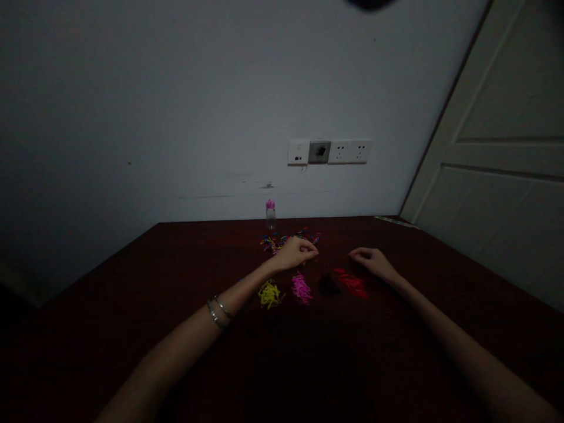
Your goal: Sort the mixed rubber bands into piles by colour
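My left hand (296,252) is closed, fingertips together, in front of a loose multicoloured pile (268,242) of small thin pieces that it partly hides. My right hand (371,260) is closed too, thumb and fingers together, behind and right of a red pile (352,283). Whatever either hand may hold is too small to make out. Nearer me lie a yellow pile (269,294), a pink pile (302,288) and a dark pile (329,285), side by side with the red one.
A small clear bottle (271,217) with a pink top stands at the back of the dark red table (211,252), near the wall. Sockets and a switch plate (348,152) are on the wall. A panelled door (497,147) is at the right.
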Motion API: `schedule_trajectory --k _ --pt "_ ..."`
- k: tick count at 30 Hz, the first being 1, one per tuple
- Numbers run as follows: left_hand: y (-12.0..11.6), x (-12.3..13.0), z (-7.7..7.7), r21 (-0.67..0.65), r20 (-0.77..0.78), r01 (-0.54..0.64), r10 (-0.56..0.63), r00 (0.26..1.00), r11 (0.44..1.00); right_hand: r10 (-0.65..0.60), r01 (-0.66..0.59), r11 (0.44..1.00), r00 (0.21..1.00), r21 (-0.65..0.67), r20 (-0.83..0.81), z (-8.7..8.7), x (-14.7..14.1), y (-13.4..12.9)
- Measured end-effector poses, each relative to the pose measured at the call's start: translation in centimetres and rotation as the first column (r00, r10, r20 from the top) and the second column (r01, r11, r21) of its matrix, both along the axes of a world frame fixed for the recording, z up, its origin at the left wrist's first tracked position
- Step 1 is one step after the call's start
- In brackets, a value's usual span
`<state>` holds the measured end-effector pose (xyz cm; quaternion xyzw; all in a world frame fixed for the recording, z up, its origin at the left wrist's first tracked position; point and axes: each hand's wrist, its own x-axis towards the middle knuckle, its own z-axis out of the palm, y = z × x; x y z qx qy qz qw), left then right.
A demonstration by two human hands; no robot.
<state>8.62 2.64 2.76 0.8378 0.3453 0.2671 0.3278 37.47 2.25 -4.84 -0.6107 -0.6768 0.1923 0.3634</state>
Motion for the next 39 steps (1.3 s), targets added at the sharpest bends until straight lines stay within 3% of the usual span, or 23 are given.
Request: schedule_trajectory --k 3,6,9,13,16,20,24,27,29,32,39 --pt "-1.4 3.6 -0.5 0.027 -0.110 0.180 -0.176 0.978 0.983 0.014 -0.014 1.000 1.000 0.012 0.000 0.1 -0.1 0.0" --pt "-2.2 6.0 -0.8 0.100 -0.228 0.265 -0.237 0.944 0.959 0.032 -0.032 0.999 0.999 0.031 -0.011 0.2 -0.1 -0.1" --pt "-2.6 7.0 -1.0 0.095 -0.306 0.272 -0.232 0.924 0.958 0.046 -0.045 0.998 0.999 0.034 -0.017 0.2 -0.2 -0.2" --pt "-1.9 6.4 -1.3 0.128 -0.258 0.215 -0.177 0.950 0.968 0.038 -0.038 0.999 0.999 0.021 0.011 0.4 -0.4 -0.4" --pt "0.2 4.3 -1.9 0.158 -0.179 0.101 -0.072 0.981 0.982 0.005 -0.006 1.000 0.999 0.017 0.038 0.4 -0.5 -0.5" --pt "5.0 -0.9 -2.8 0.189 -0.005 -0.219 0.224 0.975 0.957 -0.021 0.021 1.000 0.999 0.005 0.046 0.3 -0.5 -0.5" --pt "9.7 -8.3 -3.6 0.161 0.088 -0.557 0.550 0.830 0.815 -0.004 0.003 1.000 0.998 0.009 0.066 0.1 -0.2 -0.3" --pt "11.4 -13.7 -4.6 0.123 0.074 -0.725 0.723 0.687 0.677 0.009 -0.009 1.000 0.999 0.017 0.054 0.0 0.0 -0.2" --pt "11.9 -16.2 -5.4 0.120 0.057 -0.762 0.761 0.646 0.637 0.006 -0.006 1.000 0.998 0.006 0.059 0.0 0.2 -0.1" --pt "12.2 -18.0 -6.5 0.049 0.122 -0.780 0.771 0.625 0.624 0.004 -0.003 1.000 0.998 -0.004 0.069 -0.1 0.4 -0.1" --pt "12.0 -17.5 -7.0 0.034 0.151 -0.743 0.732 0.665 0.668 -0.012 0.013 1.000 0.998 -0.017 0.059 -0.3 0.7 0.1"
